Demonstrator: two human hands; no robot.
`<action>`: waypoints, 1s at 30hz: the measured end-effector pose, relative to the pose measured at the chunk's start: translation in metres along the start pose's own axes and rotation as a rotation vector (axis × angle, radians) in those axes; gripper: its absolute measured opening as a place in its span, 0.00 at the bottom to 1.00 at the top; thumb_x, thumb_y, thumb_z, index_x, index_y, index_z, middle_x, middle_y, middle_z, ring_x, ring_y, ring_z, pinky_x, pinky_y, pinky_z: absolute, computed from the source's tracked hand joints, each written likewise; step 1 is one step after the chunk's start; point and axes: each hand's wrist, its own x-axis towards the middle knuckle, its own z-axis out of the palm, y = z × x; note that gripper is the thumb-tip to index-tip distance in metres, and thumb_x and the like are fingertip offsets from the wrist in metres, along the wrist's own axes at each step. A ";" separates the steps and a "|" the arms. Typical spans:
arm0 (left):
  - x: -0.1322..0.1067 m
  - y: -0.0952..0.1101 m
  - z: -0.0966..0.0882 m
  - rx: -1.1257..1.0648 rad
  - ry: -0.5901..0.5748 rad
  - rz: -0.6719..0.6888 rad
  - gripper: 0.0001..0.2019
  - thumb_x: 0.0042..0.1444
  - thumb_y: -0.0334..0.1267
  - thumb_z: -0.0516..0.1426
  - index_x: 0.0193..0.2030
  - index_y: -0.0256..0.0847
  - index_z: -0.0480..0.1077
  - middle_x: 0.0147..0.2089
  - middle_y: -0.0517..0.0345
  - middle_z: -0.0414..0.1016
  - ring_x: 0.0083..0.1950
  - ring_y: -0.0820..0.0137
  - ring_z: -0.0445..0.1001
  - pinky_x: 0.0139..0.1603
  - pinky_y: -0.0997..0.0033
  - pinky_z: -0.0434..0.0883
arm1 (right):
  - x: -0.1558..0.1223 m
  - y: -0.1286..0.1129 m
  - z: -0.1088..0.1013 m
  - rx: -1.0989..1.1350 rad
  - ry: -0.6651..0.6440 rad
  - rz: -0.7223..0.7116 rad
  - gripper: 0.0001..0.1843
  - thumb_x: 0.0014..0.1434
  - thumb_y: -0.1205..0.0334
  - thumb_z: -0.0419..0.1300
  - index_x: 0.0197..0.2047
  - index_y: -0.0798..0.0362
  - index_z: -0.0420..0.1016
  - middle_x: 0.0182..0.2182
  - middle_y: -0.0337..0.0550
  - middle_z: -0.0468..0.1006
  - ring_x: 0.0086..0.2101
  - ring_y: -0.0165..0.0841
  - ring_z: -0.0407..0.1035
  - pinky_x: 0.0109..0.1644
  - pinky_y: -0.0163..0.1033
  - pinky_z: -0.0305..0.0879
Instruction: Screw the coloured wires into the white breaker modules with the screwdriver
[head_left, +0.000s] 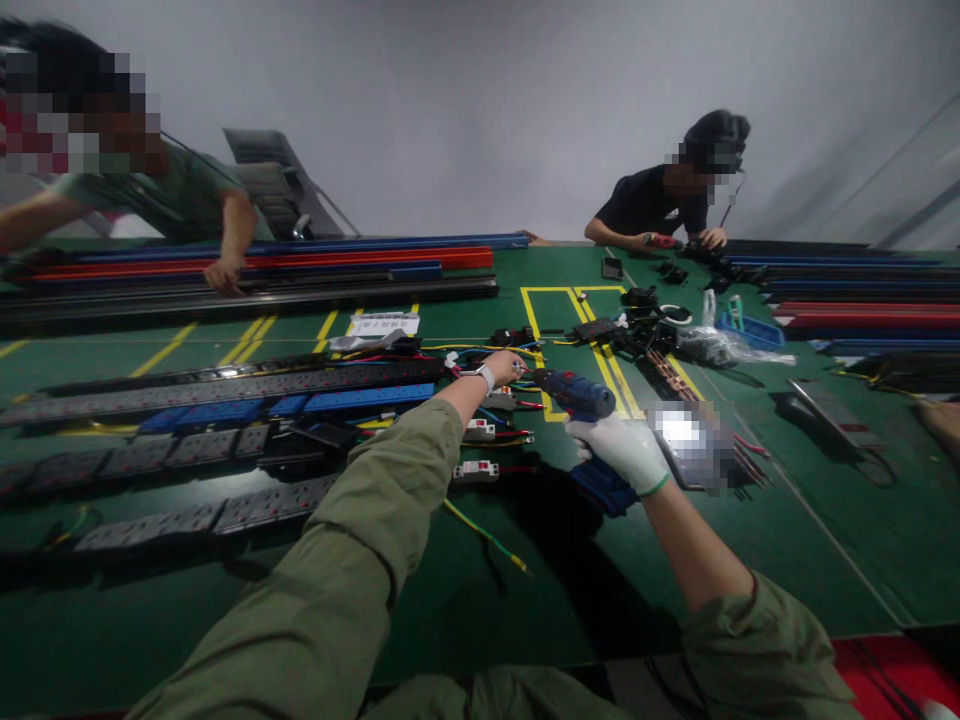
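My right hand (622, 450), in a white glove, grips a blue cordless drill (574, 392) whose nose points left. Just left of the drill tip, my bare left hand (504, 368) is closed on a small part that I cannot make out, among wires at the end of a power strip. Below it, small white circuit breakers (477, 470) with red wires lie at the ends of other strips. Long black power strips (202, 525) and one with blue sections (367, 397) stretch to the left. A yellow-green wire (487, 535) lies on the green table (450, 620).
Two other people sit across the table, one holding a red tool (664, 241). Long orange and dark profiles (315, 262) lie at the back left, more at the right. A blue basket (757, 330), a plastic bag (724, 345) and a cable bundle (675, 375) lie right of the drill.
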 end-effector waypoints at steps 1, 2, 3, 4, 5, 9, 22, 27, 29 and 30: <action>-0.001 0.001 0.000 0.006 -0.003 -0.002 0.17 0.55 0.30 0.64 0.51 0.35 0.85 0.44 0.45 0.86 0.43 0.62 0.81 0.50 0.68 0.75 | 0.000 0.000 0.000 0.000 0.008 -0.004 0.11 0.50 0.64 0.66 0.27 0.47 0.65 0.18 0.35 0.66 0.19 0.31 0.60 0.22 0.40 0.58; -0.001 0.001 -0.001 0.014 -0.006 -0.004 0.17 0.56 0.30 0.63 0.52 0.35 0.85 0.44 0.45 0.86 0.42 0.61 0.81 0.51 0.68 0.75 | 0.001 0.000 0.000 0.003 0.014 -0.007 0.12 0.50 0.64 0.67 0.27 0.47 0.65 0.18 0.35 0.66 0.19 0.31 0.60 0.22 0.40 0.58; -0.002 0.002 -0.001 0.021 -0.008 -0.006 0.18 0.56 0.30 0.63 0.53 0.35 0.84 0.43 0.45 0.86 0.42 0.61 0.81 0.51 0.67 0.75 | 0.001 0.000 0.000 0.005 0.016 -0.009 0.12 0.49 0.65 0.67 0.27 0.47 0.65 0.18 0.34 0.65 0.18 0.31 0.60 0.22 0.40 0.58; -0.002 0.002 -0.001 0.027 -0.010 -0.005 0.18 0.57 0.30 0.62 0.53 0.35 0.84 0.43 0.45 0.86 0.42 0.60 0.81 0.50 0.66 0.75 | 0.002 0.000 -0.001 0.005 0.014 -0.007 0.12 0.49 0.65 0.67 0.27 0.47 0.65 0.18 0.34 0.65 0.19 0.30 0.60 0.22 0.39 0.58; -0.002 0.002 -0.001 0.032 -0.008 -0.003 0.18 0.57 0.29 0.62 0.53 0.34 0.84 0.42 0.44 0.86 0.42 0.60 0.81 0.50 0.66 0.75 | 0.002 0.000 -0.001 0.005 0.010 -0.003 0.12 0.48 0.66 0.67 0.27 0.47 0.65 0.18 0.34 0.65 0.19 0.30 0.60 0.22 0.39 0.57; 0.001 -0.001 0.001 0.035 -0.013 -0.006 0.19 0.55 0.29 0.63 0.53 0.37 0.84 0.43 0.46 0.86 0.42 0.61 0.82 0.49 0.68 0.76 | 0.004 0.000 -0.002 -0.005 -0.018 0.024 0.12 0.49 0.65 0.66 0.26 0.47 0.64 0.18 0.35 0.64 0.19 0.31 0.60 0.23 0.40 0.57; 0.005 -0.005 0.003 0.042 -0.027 0.002 0.17 0.58 0.32 0.63 0.54 0.36 0.84 0.43 0.46 0.86 0.41 0.62 0.81 0.48 0.67 0.75 | 0.002 -0.004 -0.004 -0.061 -0.036 0.018 0.12 0.50 0.64 0.65 0.27 0.47 0.64 0.19 0.34 0.65 0.20 0.30 0.61 0.24 0.38 0.61; 0.002 0.000 0.000 0.056 -0.038 -0.017 0.19 0.56 0.29 0.64 0.55 0.36 0.84 0.45 0.47 0.86 0.43 0.63 0.81 0.49 0.70 0.74 | -0.004 -0.013 -0.003 -0.082 -0.085 0.052 0.09 0.53 0.62 0.63 0.31 0.47 0.64 0.20 0.33 0.65 0.20 0.29 0.62 0.23 0.36 0.63; 0.001 0.002 -0.001 0.055 -0.035 -0.023 0.19 0.56 0.29 0.64 0.54 0.37 0.84 0.46 0.47 0.86 0.43 0.63 0.81 0.49 0.71 0.74 | -0.006 -0.016 -0.001 -0.106 -0.074 0.026 0.10 0.53 0.62 0.63 0.30 0.47 0.63 0.20 0.33 0.64 0.20 0.29 0.62 0.23 0.35 0.63; 0.001 0.003 -0.002 0.054 -0.033 -0.025 0.18 0.56 0.29 0.64 0.54 0.37 0.84 0.46 0.47 0.86 0.44 0.63 0.81 0.49 0.71 0.74 | -0.006 -0.018 -0.001 -0.138 -0.063 -0.002 0.10 0.53 0.63 0.62 0.30 0.47 0.62 0.19 0.33 0.64 0.19 0.29 0.62 0.22 0.35 0.63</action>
